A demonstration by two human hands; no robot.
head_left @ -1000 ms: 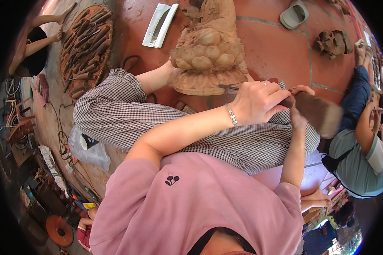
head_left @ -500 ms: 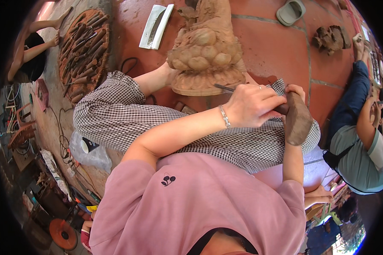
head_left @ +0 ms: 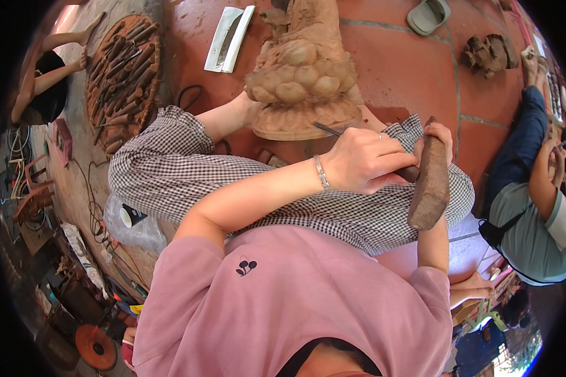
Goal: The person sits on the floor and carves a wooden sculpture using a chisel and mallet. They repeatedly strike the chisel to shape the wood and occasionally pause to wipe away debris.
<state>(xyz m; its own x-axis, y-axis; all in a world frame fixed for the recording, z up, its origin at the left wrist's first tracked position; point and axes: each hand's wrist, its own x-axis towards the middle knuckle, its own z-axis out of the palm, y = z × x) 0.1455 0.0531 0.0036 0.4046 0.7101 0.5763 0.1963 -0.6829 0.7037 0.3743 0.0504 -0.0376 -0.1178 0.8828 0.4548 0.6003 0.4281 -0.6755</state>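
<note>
My left hand (head_left: 366, 158), with a bracelet at its wrist, is closed around a chisel (head_left: 326, 129). The thin dark blade points up and left at the lower tier of a brown wooden carving (head_left: 303, 78) with rounded, petal-like bulges. Its tip overlaps the base's edge; I cannot tell whether it touches. My right hand (head_left: 440, 139) grips a worn wooden mallet (head_left: 430, 188), whose thick block end hangs toward me. The mallet's side lies right at the chisel's handle end, partly hiding it. The carving stands between my feet.
At the left a round tray (head_left: 95, 129) holds many wooden-handled tools. A white wrapper with a dark blade (head_left: 229, 39) lies behind the carving. A grey sandal (head_left: 428, 17) and a wood chunk (head_left: 489, 53) are far right. A person (head_left: 528, 207) sits at the right.
The mallet has swung left and tilted, its block end now closer to the chisel handle. My left hand and the chisel have shifted slightly left.
</note>
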